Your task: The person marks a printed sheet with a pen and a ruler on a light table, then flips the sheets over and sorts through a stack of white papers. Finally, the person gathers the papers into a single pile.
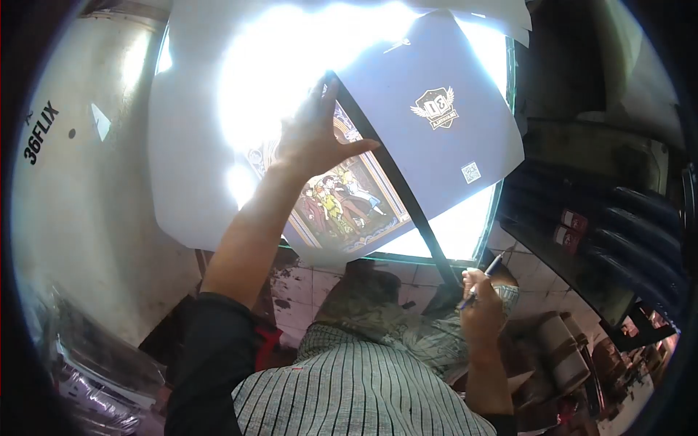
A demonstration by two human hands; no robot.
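A blue printed sheet (436, 166) with a winged crest, a QR code and a colourful picture of several figures lies on a brightly lit glass-topped surface (465, 225). Slantwise across it runs a long, flat black strip (398, 179), like a ruler, whose lower end sticks out past the glass edge. My left hand (313, 138) lies over the picture side, fingers spread, thumb reaching onto the strip and a fingertip near its upper end. At the strip's lower end, below the glass edge, my right hand (480, 301) is closed round a pen (494, 264).
White paper (185, 167) lies under and left of the blue sheet. A pale panel marked 36FLIX (94, 182) stands at the left. Dark blue rolled or folded material (618, 247) is at the right, with brown rolls (563, 356) lower down. Plastic-wrapped goods (102, 385) sit lower left.
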